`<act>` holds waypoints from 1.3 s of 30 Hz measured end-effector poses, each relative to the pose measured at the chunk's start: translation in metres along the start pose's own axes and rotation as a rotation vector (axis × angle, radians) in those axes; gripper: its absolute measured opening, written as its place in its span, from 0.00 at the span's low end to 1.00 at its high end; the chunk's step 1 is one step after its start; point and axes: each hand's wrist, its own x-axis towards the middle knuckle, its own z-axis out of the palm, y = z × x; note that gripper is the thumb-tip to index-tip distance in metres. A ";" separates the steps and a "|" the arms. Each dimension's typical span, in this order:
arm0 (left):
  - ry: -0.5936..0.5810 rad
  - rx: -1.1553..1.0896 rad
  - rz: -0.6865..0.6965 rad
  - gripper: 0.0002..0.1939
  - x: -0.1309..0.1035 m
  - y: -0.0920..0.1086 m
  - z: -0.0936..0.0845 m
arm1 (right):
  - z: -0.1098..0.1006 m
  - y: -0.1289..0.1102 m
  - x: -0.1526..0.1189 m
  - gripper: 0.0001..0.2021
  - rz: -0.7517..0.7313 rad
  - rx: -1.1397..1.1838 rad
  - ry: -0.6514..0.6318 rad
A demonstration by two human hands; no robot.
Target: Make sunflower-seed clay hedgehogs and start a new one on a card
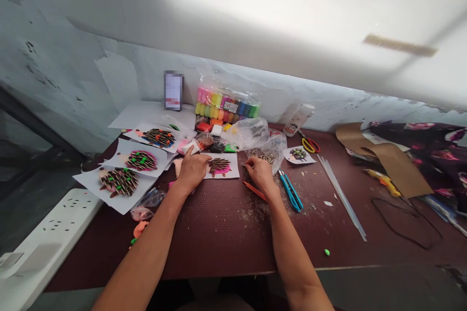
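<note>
A white card (234,170) lies in the middle of the table, bearing a pink hedgehog shape (220,167) covered with dark spiky sticks. My left hand (192,169) rests on the card's left end, its fingers partly spread and pressing down. To the right of the card, my right hand (258,171) has its fingers pinched together beside a pile of small sticks (268,157) on a clear plastic bag (279,143). Whatever is between those fingertips is too small to make out. An orange pen-like tool (254,190) lies beside my right wrist.
Finished-looking hedgehog cards (127,155) overlap at left, above a white power strip (69,214). Coloured clay packs (226,107) stand at the back near a phone (173,90) and bottle (298,119). A blue cutter (291,192), scissors (310,145), glue sticks (343,198) and a glue gun (387,183) lie rightward.
</note>
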 end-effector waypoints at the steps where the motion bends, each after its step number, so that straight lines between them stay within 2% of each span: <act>1: 0.001 -0.002 0.001 0.18 0.000 0.000 0.000 | 0.000 0.000 0.000 0.10 -0.006 -0.009 -0.008; 6: 0.002 -0.006 -0.008 0.18 -0.001 0.001 0.000 | 0.001 0.000 0.000 0.09 -0.019 0.012 0.019; 10: 0.001 -0.007 -0.007 0.18 -0.001 0.000 0.000 | 0.008 -0.003 0.001 0.09 -0.084 0.227 0.088; 14: 0.010 0.003 -0.002 0.18 0.000 -0.001 0.001 | 0.019 -0.010 0.000 0.08 -0.157 0.358 0.046; 20: 0.014 -0.014 0.004 0.17 0.000 -0.001 0.001 | 0.028 -0.015 0.000 0.08 -0.187 0.310 0.059; 26: 0.011 -0.009 -0.006 0.17 0.000 0.001 -0.001 | 0.030 -0.013 0.001 0.07 -0.238 0.245 0.072; 39: 0.002 0.009 -0.018 0.18 0.000 0.004 -0.004 | 0.035 -0.018 0.000 0.07 -0.253 0.191 0.048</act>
